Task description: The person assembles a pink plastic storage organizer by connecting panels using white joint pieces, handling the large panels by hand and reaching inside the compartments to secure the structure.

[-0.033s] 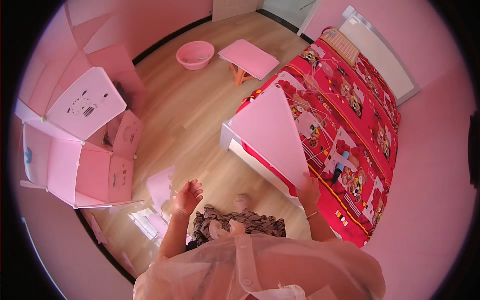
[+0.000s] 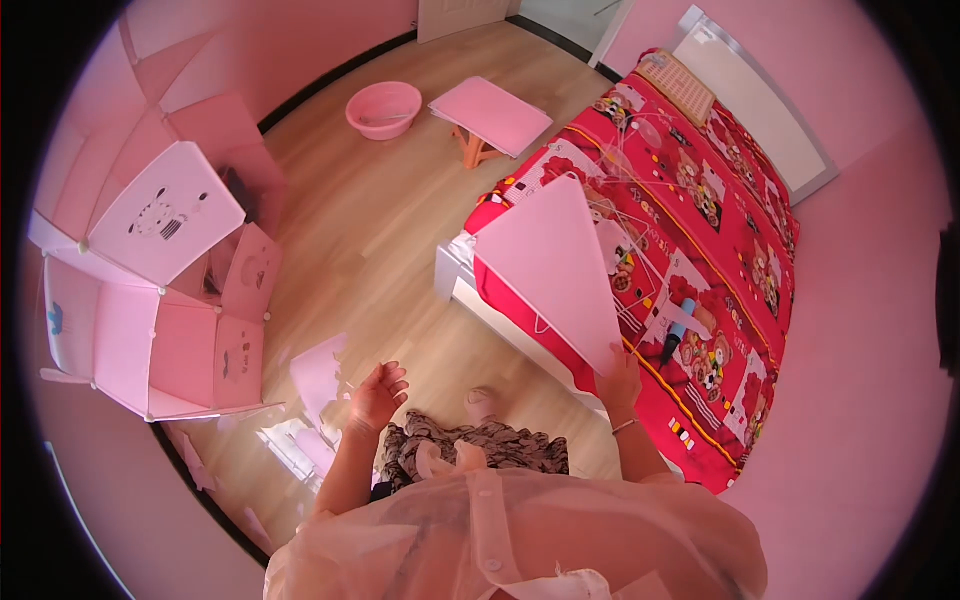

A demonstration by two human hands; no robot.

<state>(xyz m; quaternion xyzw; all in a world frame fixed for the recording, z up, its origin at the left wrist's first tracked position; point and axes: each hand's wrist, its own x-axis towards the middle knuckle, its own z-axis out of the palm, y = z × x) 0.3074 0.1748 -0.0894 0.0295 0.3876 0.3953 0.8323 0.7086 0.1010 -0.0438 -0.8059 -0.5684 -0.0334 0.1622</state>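
Observation:
My right hand point(image 2: 618, 380) grips the near corner of a flat pink panel point(image 2: 550, 255) with a thin white rim. The panel slants over the foot end of the bed point(image 2: 690, 220), and a small wire loop juts from its left edge. Whether its far end rests on the cover cannot be told. My left hand point(image 2: 378, 394) hangs over the floor, palm up, with its fingers loosely bent and apart; I see nothing held in it. Behind the panel, thin wire frames point(image 2: 655, 250) lie on the red patterned cover, near a blue and black tube-shaped thing point(image 2: 680, 330).
A partly built pink panel cabinet point(image 2: 185, 350) stands at left, one panel point(image 2: 165, 215) bearing a cartoon animal. Farther off are a pink basin point(image 2: 384, 108) and more pink sheets point(image 2: 492, 113) stacked on an orange stool point(image 2: 470, 148). Torn film scraps point(image 2: 318, 380) litter the floor.
The panel in my right hand has tilted, its far corner shifting right and nearer. The wire loop on its edge now shows. My left hand has hardly moved.

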